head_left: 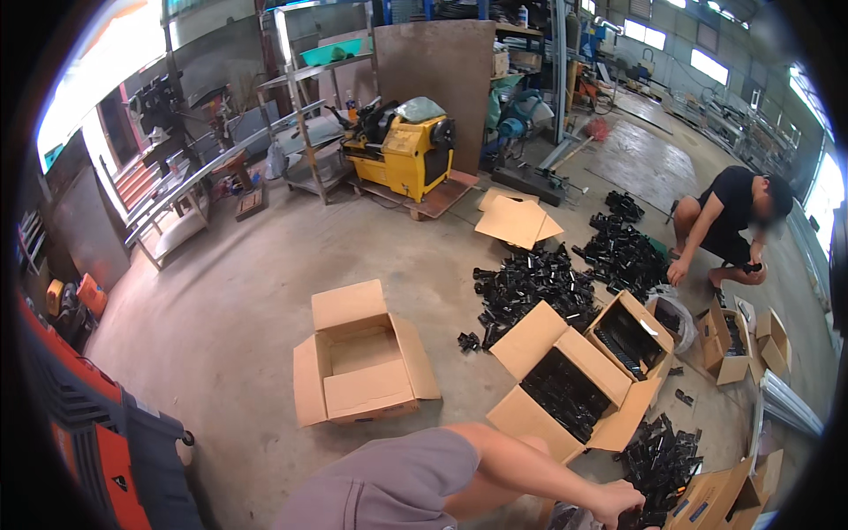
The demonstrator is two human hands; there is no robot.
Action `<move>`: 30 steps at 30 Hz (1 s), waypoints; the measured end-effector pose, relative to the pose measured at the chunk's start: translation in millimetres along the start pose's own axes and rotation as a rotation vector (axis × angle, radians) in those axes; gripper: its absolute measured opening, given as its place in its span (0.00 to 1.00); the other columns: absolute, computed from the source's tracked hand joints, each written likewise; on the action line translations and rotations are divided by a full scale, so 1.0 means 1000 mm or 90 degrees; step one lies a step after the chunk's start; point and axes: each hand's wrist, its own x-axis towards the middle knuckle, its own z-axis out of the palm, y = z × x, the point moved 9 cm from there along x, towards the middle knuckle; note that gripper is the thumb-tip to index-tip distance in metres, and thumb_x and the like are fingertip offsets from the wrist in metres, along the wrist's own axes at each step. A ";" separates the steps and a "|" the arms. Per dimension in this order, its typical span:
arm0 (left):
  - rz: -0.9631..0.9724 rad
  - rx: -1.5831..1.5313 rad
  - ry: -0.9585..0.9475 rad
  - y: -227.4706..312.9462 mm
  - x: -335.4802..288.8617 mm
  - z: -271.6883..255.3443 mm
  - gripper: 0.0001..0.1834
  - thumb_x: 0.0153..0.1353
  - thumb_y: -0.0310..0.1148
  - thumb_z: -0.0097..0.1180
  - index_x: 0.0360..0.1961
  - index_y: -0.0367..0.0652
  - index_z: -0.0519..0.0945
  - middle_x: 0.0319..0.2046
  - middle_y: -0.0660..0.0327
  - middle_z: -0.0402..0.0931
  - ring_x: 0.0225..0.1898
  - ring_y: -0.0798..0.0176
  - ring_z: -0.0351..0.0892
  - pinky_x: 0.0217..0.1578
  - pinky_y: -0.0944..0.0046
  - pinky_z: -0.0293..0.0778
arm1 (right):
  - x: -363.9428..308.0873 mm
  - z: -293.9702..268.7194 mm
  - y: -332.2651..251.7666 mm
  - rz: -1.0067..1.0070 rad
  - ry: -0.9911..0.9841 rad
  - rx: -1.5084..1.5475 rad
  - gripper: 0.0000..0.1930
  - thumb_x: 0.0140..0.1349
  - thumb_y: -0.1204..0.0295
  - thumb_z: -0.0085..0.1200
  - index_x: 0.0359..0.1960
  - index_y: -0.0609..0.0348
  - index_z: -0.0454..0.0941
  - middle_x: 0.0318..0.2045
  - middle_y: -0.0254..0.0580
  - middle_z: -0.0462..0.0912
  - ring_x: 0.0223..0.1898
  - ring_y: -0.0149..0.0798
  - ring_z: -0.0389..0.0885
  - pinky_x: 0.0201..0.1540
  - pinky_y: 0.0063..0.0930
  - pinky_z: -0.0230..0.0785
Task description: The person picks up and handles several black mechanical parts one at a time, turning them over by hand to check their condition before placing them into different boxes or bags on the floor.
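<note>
My left arm reaches across from the lower middle to the right. At its end, my left hand (pixel 616 503) is low beside a heap of small black parts (pixel 661 468), fingers curled around a black part that the lower edge partly cuts off. My right hand is out of view. Just above my forearm stands an open cardboard box (pixel 539 340) filled with black parts. Behind it is a second open box (pixel 658 331), also holding black parts in rows. A clear plastic bag (pixel 570 517) shows under my wrist.
An open cardboard box (pixel 367 384) stands left of the filled ones. Large heaps of black parts (pixel 539 287) and flat cardboard (pixel 517 219) lie beyond. At right a person (pixel 733 216) crouches by more boxes (pixel 724 340). A yellow machine (pixel 406 159) and tool cases (pixel 115 459) stand farther left.
</note>
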 end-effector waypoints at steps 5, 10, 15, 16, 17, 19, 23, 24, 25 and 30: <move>0.022 -0.067 0.051 -0.023 0.012 0.001 0.40 0.21 0.31 0.81 0.44 0.38 0.80 0.33 0.56 0.82 0.40 0.50 0.83 0.41 0.55 0.77 | 0.007 0.003 0.003 -0.006 -0.008 0.006 0.25 0.70 0.66 0.54 0.63 0.70 0.68 0.55 0.56 0.77 0.54 0.48 0.76 0.58 0.42 0.69; 0.038 -0.109 -0.033 -0.012 0.011 0.003 0.42 0.29 0.40 0.80 0.53 0.49 0.78 0.39 0.56 0.83 0.44 0.49 0.83 0.45 0.53 0.76 | 0.013 -0.004 0.006 -0.002 -0.016 0.014 0.24 0.71 0.65 0.54 0.62 0.70 0.69 0.54 0.55 0.77 0.54 0.48 0.76 0.59 0.42 0.68; -0.008 -0.041 -0.047 0.018 0.002 -0.013 0.40 0.34 0.45 0.79 0.55 0.56 0.79 0.43 0.57 0.84 0.46 0.49 0.83 0.46 0.53 0.77 | 0.023 -0.012 0.011 0.011 -0.024 0.024 0.24 0.71 0.65 0.53 0.62 0.71 0.69 0.54 0.55 0.77 0.54 0.48 0.76 0.60 0.43 0.67; -0.010 -0.013 -0.043 0.009 0.004 -0.007 0.39 0.35 0.46 0.78 0.54 0.56 0.80 0.43 0.57 0.84 0.46 0.49 0.83 0.46 0.52 0.77 | 0.022 -0.011 0.014 0.015 -0.032 0.027 0.24 0.71 0.65 0.53 0.62 0.71 0.69 0.54 0.55 0.78 0.54 0.47 0.77 0.60 0.43 0.67; -0.012 0.012 -0.036 -0.004 0.009 0.003 0.38 0.35 0.48 0.78 0.52 0.56 0.80 0.42 0.57 0.84 0.46 0.49 0.83 0.46 0.52 0.77 | 0.024 -0.010 0.016 0.017 -0.042 0.032 0.24 0.71 0.64 0.53 0.62 0.71 0.69 0.54 0.55 0.78 0.54 0.47 0.77 0.60 0.43 0.67; -0.004 0.044 -0.053 -0.015 0.013 0.013 0.36 0.36 0.50 0.78 0.51 0.56 0.81 0.42 0.57 0.84 0.45 0.48 0.83 0.45 0.52 0.77 | 0.030 -0.017 0.021 0.019 -0.054 0.048 0.24 0.72 0.64 0.52 0.61 0.71 0.70 0.54 0.55 0.78 0.54 0.47 0.77 0.60 0.43 0.67; 0.013 0.078 -0.092 -0.015 0.012 0.012 0.37 0.36 0.53 0.78 0.50 0.53 0.82 0.42 0.57 0.85 0.44 0.48 0.83 0.45 0.53 0.77 | 0.044 -0.055 0.038 0.035 0.062 0.054 0.17 0.71 0.70 0.51 0.54 0.72 0.75 0.49 0.55 0.80 0.49 0.48 0.79 0.54 0.40 0.71; 0.016 0.088 -0.092 -0.017 0.013 0.013 0.37 0.36 0.54 0.78 0.50 0.53 0.82 0.42 0.57 0.85 0.44 0.49 0.83 0.45 0.53 0.77 | 0.043 -0.054 0.038 0.031 0.052 0.034 0.17 0.71 0.70 0.52 0.54 0.72 0.75 0.48 0.56 0.80 0.48 0.48 0.79 0.53 0.40 0.71; 0.021 0.090 -0.099 -0.017 0.014 0.015 0.37 0.36 0.53 0.78 0.50 0.53 0.82 0.42 0.57 0.85 0.44 0.49 0.83 0.44 0.53 0.77 | 0.035 -0.042 0.028 0.025 0.044 0.015 0.17 0.71 0.70 0.52 0.54 0.73 0.74 0.48 0.56 0.80 0.47 0.48 0.79 0.52 0.40 0.72; 0.057 0.005 -0.081 -0.003 0.011 0.007 0.35 0.38 0.48 0.79 0.49 0.51 0.82 0.43 0.58 0.85 0.45 0.51 0.84 0.44 0.54 0.78 | 0.024 -0.031 0.007 0.002 0.009 -0.021 0.19 0.71 0.71 0.53 0.56 0.73 0.72 0.45 0.57 0.80 0.46 0.49 0.80 0.51 0.39 0.74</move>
